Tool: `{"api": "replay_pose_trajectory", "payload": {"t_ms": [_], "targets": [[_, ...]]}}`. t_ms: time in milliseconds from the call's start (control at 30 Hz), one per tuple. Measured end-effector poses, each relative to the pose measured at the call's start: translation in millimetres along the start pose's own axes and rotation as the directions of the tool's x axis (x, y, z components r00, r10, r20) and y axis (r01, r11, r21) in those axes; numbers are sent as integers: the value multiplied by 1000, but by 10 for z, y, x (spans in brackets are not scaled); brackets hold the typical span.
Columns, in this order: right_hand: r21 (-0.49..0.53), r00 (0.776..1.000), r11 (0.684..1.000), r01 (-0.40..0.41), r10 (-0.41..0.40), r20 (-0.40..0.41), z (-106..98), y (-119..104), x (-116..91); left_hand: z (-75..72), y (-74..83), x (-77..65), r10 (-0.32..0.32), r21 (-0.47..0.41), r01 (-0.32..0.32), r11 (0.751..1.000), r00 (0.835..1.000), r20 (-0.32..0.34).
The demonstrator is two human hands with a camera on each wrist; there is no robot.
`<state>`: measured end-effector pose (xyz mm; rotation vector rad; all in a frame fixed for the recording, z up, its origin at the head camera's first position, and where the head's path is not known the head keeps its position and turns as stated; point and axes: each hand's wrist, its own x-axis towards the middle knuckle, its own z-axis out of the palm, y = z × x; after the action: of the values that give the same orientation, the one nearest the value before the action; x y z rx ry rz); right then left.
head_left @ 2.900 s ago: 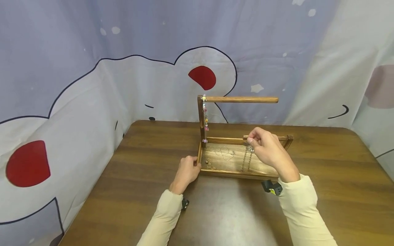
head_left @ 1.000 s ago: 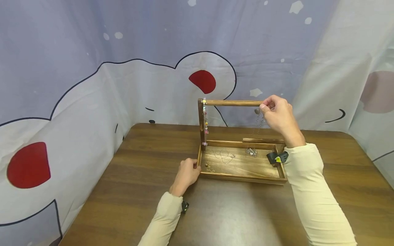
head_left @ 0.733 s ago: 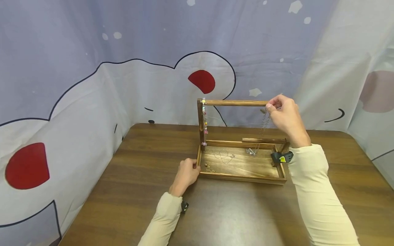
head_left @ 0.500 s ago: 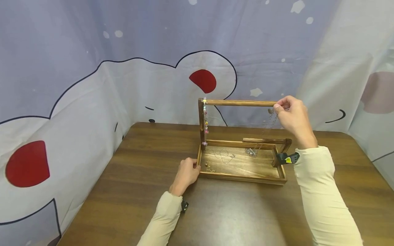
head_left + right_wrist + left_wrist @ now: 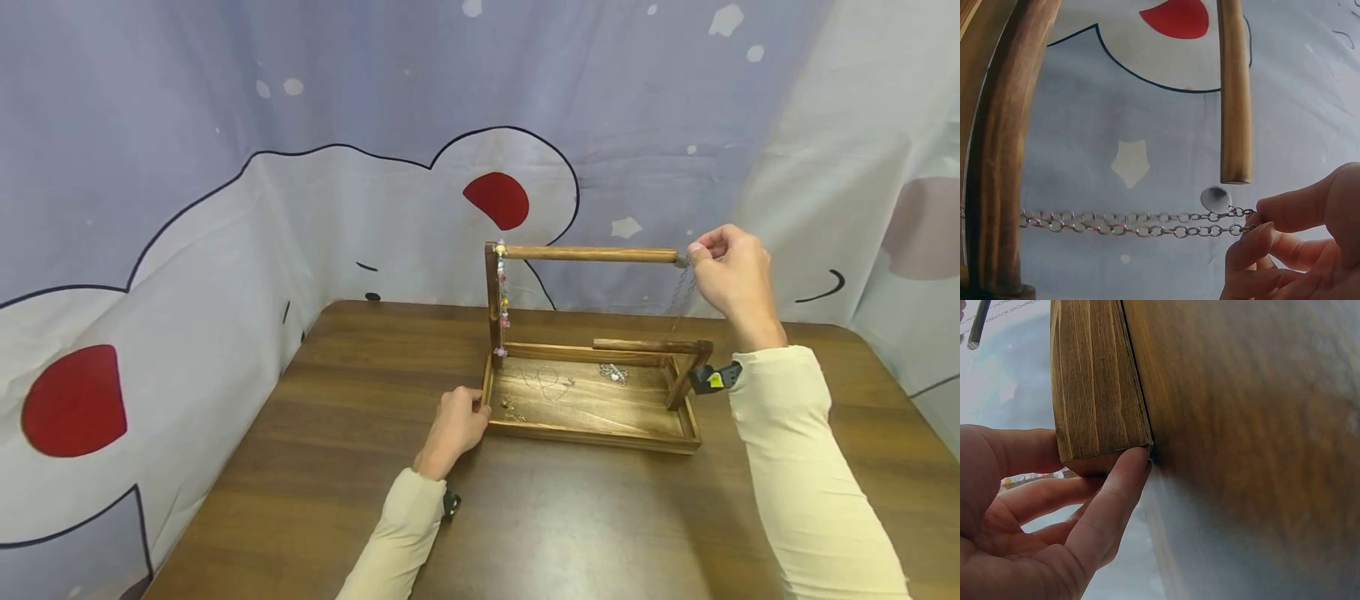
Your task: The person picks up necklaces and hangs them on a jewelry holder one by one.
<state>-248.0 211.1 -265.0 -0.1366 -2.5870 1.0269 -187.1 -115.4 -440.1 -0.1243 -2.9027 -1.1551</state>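
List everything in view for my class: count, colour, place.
Table: one, brown, foreground
Backdrop: one, multicoloured, behind
Tray: one, brown, on table
Posts: two, brown, tray's ends
Upper bar: one, brown, left post
Lower bar: one, brown, right post
Beaded strand: one, multicoloured, upper bar's left end
Held chain: one, silver, beside upper bar's right end
Jewellery cluster: one, silver, tray's back right
Thin chain: one or more, pale, tray's middle
Trinkets: count unclear, gold, tray's front left
Wrist devices: two, black, cuffs
Sleeves: two, cream, forearms
Left hand: one, bare, gripping tray's corner
Right hand: one, bare, pinching chain
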Motion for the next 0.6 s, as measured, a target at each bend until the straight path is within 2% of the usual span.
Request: {"api": "replay_pose_trajectory", "payload": {"t_ms": [167,600], "targets": [[-4,1000,1000,2,-2,7,8,-39,51,4,-5,-1,15,10,-15,1000,1000,-1],[6,999,1000,27,-27,32,87,-215,96,-1,-5,2,5,6,-5,1000,1000,6]]}}
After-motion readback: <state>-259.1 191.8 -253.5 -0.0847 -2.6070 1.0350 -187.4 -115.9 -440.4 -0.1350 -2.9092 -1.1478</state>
